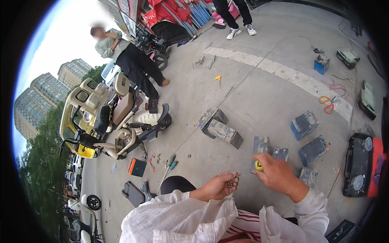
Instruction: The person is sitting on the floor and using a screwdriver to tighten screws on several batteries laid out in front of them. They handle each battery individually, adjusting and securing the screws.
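Note:
My right hand point(276, 177) grips a yellow, round-ended tool point(258, 165), most of it hidden, over a dusty battery point(261, 144). A smaller grey battery point(280, 152) lies beside it, partly behind the hand. My left hand point(216, 184) is cupped at the bottom middle, holding several small metal pieces point(232, 182). More batteries point(304, 125) lie at the right, and two stacked ones point(219, 129) sit ahead. Two screwdrivers point(172, 162) and an orange-and-black box point(137, 167) are on the ground left of my hands.
A scooter point(121, 133) and a yellow cart point(81, 117) stand at left. A standing person point(129, 60) and another's legs point(235, 16) are ahead. Orange scissors point(329, 107), loose wires point(339, 87) and a black plastic case point(356, 164) lie at right on the concrete point(263, 101).

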Tool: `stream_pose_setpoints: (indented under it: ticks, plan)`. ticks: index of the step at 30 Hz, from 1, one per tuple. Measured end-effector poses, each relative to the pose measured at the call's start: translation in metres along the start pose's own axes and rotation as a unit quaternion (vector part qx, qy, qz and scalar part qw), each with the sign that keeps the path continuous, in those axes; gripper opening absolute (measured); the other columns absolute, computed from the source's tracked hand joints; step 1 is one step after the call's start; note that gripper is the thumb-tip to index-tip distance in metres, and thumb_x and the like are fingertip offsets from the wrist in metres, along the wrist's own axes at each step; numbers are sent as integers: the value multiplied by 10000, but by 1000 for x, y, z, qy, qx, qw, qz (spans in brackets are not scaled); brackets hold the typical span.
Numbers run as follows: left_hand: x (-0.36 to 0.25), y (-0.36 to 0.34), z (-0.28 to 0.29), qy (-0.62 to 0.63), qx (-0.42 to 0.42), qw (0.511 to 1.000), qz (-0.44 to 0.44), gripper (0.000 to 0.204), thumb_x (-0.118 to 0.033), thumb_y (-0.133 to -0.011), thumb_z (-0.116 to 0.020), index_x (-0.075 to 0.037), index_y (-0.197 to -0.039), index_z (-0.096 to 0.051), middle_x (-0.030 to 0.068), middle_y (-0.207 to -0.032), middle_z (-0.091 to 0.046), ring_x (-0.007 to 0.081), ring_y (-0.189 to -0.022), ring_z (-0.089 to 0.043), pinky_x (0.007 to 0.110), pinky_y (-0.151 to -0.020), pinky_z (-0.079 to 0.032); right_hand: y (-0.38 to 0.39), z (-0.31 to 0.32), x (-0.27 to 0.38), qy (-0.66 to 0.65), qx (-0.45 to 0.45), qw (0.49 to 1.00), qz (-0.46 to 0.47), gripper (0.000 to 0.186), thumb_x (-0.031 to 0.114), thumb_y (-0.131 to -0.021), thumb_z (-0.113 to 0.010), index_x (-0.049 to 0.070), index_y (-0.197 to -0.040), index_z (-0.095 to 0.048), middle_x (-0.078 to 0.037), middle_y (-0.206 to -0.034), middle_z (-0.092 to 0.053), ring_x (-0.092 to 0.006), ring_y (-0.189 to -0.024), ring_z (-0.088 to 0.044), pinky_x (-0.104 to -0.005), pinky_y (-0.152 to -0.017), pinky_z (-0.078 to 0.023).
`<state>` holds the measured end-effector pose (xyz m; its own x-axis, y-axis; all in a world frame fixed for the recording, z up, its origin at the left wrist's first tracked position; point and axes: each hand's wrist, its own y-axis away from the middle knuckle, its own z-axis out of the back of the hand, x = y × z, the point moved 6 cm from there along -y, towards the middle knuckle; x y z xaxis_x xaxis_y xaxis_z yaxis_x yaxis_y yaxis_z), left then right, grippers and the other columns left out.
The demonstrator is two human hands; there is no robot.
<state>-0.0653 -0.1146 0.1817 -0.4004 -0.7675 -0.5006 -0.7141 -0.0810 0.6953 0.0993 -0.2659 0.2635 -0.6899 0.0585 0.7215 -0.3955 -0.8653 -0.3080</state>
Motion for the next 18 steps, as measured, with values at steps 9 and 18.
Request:
stream_pose_setpoints:
  ticks: [9,18]
  plan:
    - [25,-77,41,-17,-118,987,-106,122,-182,-1028,-559,-81,-981,-608,8,-816,-591,126,-751,-550,284,-728,-494,3,14,-6,-20,24,999,-29,404,215,-907,-674,113,-1256,-498,-140,-1119,-636,-390,-917,-666,-480,-700,-526]
    - [31,-98,56,-5,-104,992,-75,129,-183,-1033,-549,-77,-992,-611,16,-812,-620,130,-732,-590,290,-703,-522,4,9,-6,-14,54,998,-5,468,258,-881,-707,105,-1267,-491,-140,-1129,-636,-379,-922,-665,-482,-681,-527]
